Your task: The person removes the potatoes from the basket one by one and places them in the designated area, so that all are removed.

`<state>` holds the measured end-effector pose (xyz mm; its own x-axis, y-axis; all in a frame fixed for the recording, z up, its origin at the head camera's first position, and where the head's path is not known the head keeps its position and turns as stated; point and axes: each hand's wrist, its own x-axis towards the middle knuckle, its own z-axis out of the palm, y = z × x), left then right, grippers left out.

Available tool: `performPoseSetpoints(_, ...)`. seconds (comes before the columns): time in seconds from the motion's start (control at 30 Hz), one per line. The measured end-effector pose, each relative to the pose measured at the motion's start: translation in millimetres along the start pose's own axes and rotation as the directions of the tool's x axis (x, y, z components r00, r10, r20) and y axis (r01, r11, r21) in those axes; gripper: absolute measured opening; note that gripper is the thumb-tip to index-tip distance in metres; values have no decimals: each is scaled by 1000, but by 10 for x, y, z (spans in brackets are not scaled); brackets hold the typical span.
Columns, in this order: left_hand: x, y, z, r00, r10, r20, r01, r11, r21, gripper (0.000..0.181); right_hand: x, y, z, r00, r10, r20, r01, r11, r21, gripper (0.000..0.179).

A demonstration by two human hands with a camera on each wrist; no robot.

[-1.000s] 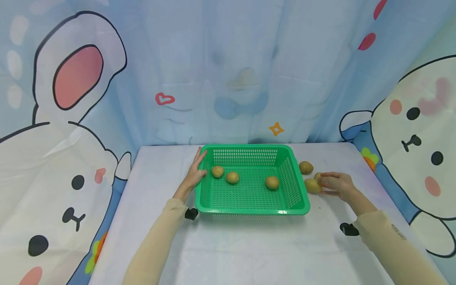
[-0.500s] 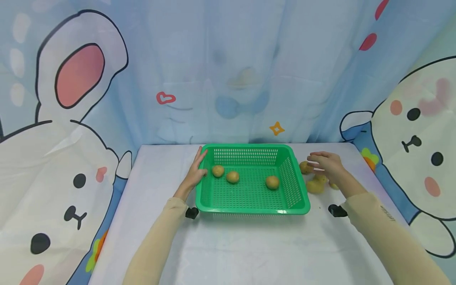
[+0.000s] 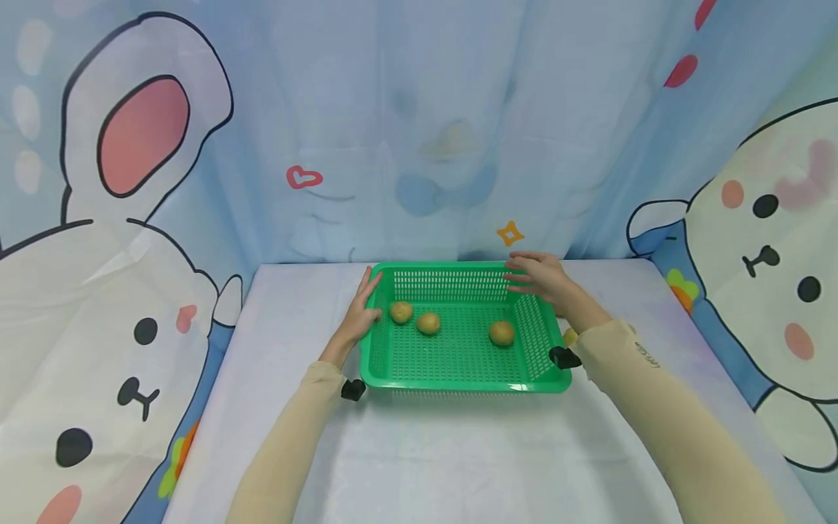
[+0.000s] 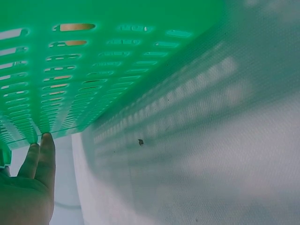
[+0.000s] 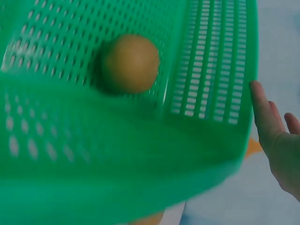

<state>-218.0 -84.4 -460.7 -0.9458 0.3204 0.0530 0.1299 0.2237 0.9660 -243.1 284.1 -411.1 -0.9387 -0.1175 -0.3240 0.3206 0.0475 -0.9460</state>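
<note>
A green plastic basket with slotted walls stands on the white-covered table. Three potatoes lie on its floor: one potato at the left, another potato beside it, and a third potato toward the right, which the right wrist view shows up close. My left hand rests against the basket's left side, its fingers straight along the outer wall. Over the far right corner reaches my right hand, fingers extended at the rim and holding nothing.
Right of the basket, a yellowish potato shows partly from behind the right sleeve; that arm hides other potatoes there. A light blue curtain with cartoon rabbits hangs right behind the table.
My right hand has left the potatoes beside the basket and moved left and away from me to the basket's far right corner. The left hand and basket have stayed in place.
</note>
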Motion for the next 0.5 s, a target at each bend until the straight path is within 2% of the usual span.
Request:
performPoseSetpoints(0.13,7,0,-30,1000,6,-8,-6,1000,14,90,143,10,275,998,-20,54,20,1000,-9,56)
performPoseSetpoints(0.37,204,-338,6,999,21,-45,-20,1000,21,92,332,181,786,996,15,90,-15,1000,3,53)
performPoseSetpoints(0.5,192,-379,30,998,9,-70,-7,1000,19,92,414,297,1012,994,26,105,-23,999,-37,54)
